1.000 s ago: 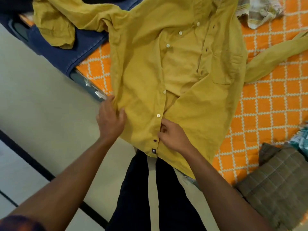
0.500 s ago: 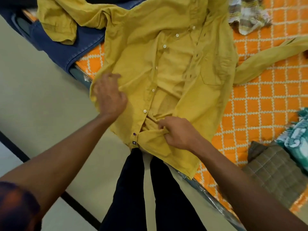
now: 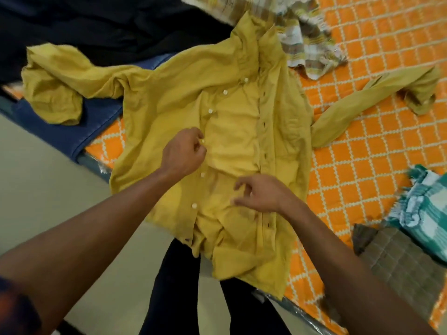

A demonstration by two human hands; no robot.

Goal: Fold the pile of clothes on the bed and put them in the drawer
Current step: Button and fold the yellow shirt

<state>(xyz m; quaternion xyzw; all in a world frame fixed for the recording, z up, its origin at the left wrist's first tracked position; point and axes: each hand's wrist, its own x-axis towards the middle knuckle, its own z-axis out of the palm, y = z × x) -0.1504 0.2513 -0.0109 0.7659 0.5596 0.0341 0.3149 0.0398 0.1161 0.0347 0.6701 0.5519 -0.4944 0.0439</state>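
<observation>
The bed [image 3: 362, 165] is the biggest thing I see. It has an orange sheet with white squares.

The yellow shirt [image 3: 232, 131] lies on it, front up and open. Its collar points away from me. Its bottom edge hangs over the side of the bed near my legs. One sleeve lies on a blue cloth [image 3: 63, 131] at the left. The other sleeve stretches out over the sheet at the right.

I think a few things could go wrong here. The shirt could slip off the bed if I pull it toward me, because part of it already hangs down. The bottom is all bunched up, so a fold made now could come out crooked. If I button it, I might pick the wrong hole, and then the two sides will not line up.

More clothes wait around it: a checked cloth [image 3: 307, 44] by the collar and a green and white towel [image 3: 423, 209] at the right. I cannot see the drawer.

My left hand [image 3: 182, 153] is curled up tight. It pinches the shirt's edge at a small white button [image 3: 202, 141]. My right hand [image 3: 261, 194] is loose and half spread just above the shirt's middle. It holds nothing, and I cannot tell if it touches the cloth.
</observation>
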